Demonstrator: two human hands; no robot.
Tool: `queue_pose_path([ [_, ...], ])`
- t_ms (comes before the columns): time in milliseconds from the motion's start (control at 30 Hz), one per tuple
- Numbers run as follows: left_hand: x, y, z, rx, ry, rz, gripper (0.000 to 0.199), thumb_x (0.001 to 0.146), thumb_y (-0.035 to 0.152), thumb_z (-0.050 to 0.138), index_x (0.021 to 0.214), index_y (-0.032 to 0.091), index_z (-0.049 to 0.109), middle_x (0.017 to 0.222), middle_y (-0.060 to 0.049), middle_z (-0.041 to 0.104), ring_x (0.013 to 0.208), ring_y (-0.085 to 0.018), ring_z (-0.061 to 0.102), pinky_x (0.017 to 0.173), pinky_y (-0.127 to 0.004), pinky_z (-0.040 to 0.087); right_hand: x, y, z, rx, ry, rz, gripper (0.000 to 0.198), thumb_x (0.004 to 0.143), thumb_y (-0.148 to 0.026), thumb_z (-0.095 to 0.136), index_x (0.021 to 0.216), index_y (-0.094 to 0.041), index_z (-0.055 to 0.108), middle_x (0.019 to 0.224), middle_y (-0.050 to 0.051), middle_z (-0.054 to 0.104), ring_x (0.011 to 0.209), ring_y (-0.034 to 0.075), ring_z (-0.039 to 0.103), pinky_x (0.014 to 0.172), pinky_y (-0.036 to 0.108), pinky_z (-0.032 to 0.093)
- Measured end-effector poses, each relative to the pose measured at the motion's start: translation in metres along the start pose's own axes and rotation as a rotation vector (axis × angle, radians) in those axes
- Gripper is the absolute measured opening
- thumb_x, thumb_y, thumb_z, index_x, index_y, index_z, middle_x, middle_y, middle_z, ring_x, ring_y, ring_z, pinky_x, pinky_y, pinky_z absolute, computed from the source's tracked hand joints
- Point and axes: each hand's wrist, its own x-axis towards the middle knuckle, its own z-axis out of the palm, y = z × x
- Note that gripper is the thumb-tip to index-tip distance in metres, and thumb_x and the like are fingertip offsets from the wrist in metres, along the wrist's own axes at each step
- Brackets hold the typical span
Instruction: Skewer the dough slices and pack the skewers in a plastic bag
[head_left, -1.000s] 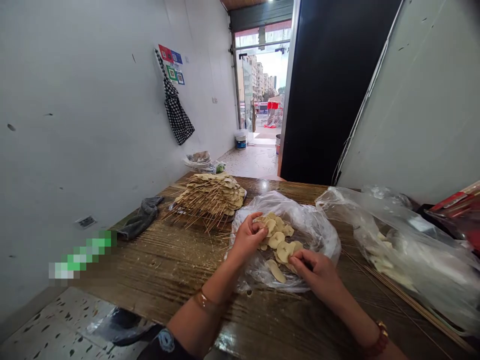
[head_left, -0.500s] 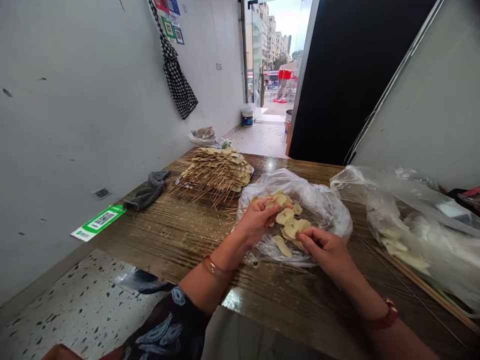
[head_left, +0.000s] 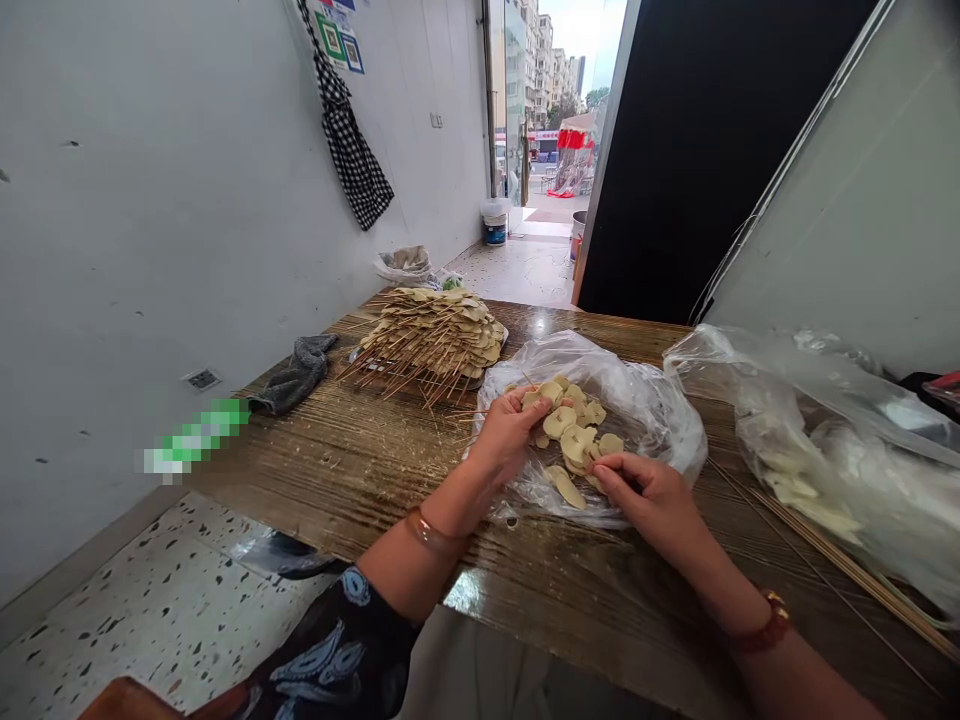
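My left hand point(head_left: 508, 435) is closed around thin, pale yellow round slices point(head_left: 553, 392), with a thin stick tip poking up beside the fingers. Thumb and fingertips of my right hand point(head_left: 649, 495) are pinched together at the edge of more pale slices point(head_left: 577, 442); what exactly lies between them is partly hidden. Under both hands a clear plastic bag point(head_left: 667, 415) lies spread open with loose slices on it. Left of the bag, a big pile of skewered slices point(head_left: 442, 335) rests on a tray, sticks pointing toward me.
Long bamboo skewers point(head_left: 847, 565) lie at the right of the wooden table point(head_left: 300, 490). Behind them sits another clear bag point(head_left: 832, 440) with pale slices inside. A dark grey cloth point(head_left: 296, 375) is at the left edge near the wall. A doorway stands open beyond the table.
The view has tilted slightly. The slices between my hands have shifted a little, and the left hand's fingers have moved slightly. Both hands stay over the bag.
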Motion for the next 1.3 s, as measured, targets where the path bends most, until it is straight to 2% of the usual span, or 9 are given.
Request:
queue_pose_path([
  [100, 0.002, -0.004, -0.001, 0.022, 0.015, -0.007, 0.039, 0.06, 0.039, 0.082, 0.087, 0.015, 0.068, 0.074, -0.005, 0.072, 0.061, -0.014, 0.064, 0.061, -0.027, 0.052, -0.004, 0.005, 0.004, -0.218, 0.118, -0.182, 0.026, 0.091, -0.032, 0.048, 0.087, -0.019, 0.069, 0.089, 0.008, 0.074, 0.083, 0.022, 0.067, 0.077, 0.034, 0.05],
  [167, 0.003, -0.006, -0.002, 0.035, 0.035, -0.013, 0.037, 0.061, 0.038, 0.081, 0.086, 0.015, 0.067, 0.075, -0.005, 0.072, 0.062, -0.013, 0.064, 0.059, -0.025, 0.051, -0.006, 0.006, 0.005, -0.315, 0.14, -0.234, 0.025, 0.093, -0.03, 0.046, 0.091, -0.019, 0.069, 0.096, 0.01, 0.074, 0.089, 0.023, 0.068, 0.082, 0.035, 0.05],
  [267, 0.004, -0.008, -0.002, 0.038, 0.039, -0.006, 0.037, 0.061, 0.037, 0.081, 0.086, 0.015, 0.066, 0.075, -0.005, 0.072, 0.062, -0.012, 0.064, 0.055, -0.021, 0.049, -0.006, 0.007, 0.006, -0.369, 0.139, -0.245, 0.025, 0.093, -0.028, 0.045, 0.09, -0.019, 0.068, 0.094, 0.01, 0.074, 0.087, 0.022, 0.069, 0.08, 0.035, 0.051],
  [467, 0.002, -0.008, 0.002, 0.056, -0.001, 0.006, 0.039, 0.061, 0.04, 0.081, 0.085, 0.013, 0.066, 0.076, -0.006, 0.071, 0.062, -0.011, 0.062, 0.052, -0.018, 0.046, -0.004, 0.007, 0.006, -0.314, 0.158, -0.263, 0.023, 0.093, -0.028, 0.046, 0.084, -0.02, 0.065, 0.086, 0.007, 0.074, 0.081, 0.021, 0.069, 0.075, 0.032, 0.051],
  [667, 0.002, -0.013, 0.002, 0.053, -0.02, -0.018, 0.04, 0.062, 0.041, 0.081, 0.09, 0.015, 0.067, 0.078, -0.004, 0.071, 0.068, -0.012, 0.064, 0.06, -0.021, 0.051, -0.004, 0.007, 0.007, -0.301, 0.192, -0.297, 0.021, 0.093, -0.026, 0.046, 0.081, -0.02, 0.064, 0.082, 0.005, 0.074, 0.074, 0.02, 0.069, 0.069, 0.03, 0.049],
  [967, -0.002, -0.015, 0.009, 0.051, -0.024, -0.03, 0.041, 0.062, 0.04, 0.08, 0.088, 0.014, 0.064, 0.074, -0.004, 0.069, 0.066, -0.014, 0.065, 0.06, -0.024, 0.053, -0.003, 0.007, 0.007, -0.312, 0.203, -0.279, 0.022, 0.093, -0.026, 0.047, 0.082, -0.019, 0.065, 0.082, 0.006, 0.074, 0.077, 0.02, 0.069, 0.071, 0.031, 0.049],
  [1300, -0.001, -0.015, 0.011, 0.032, -0.113, -0.048, 0.036, 0.068, 0.038, 0.078, 0.091, 0.014, 0.062, 0.08, -0.004, 0.069, 0.068, -0.012, 0.065, 0.062, -0.023, 0.052, -0.001, 0.008, 0.002, -0.297, 0.213, -0.267, 0.023, 0.091, -0.027, 0.047, 0.081, -0.019, 0.066, 0.079, 0.005, 0.073, 0.072, 0.018, 0.066, 0.067, 0.029, 0.048],
])
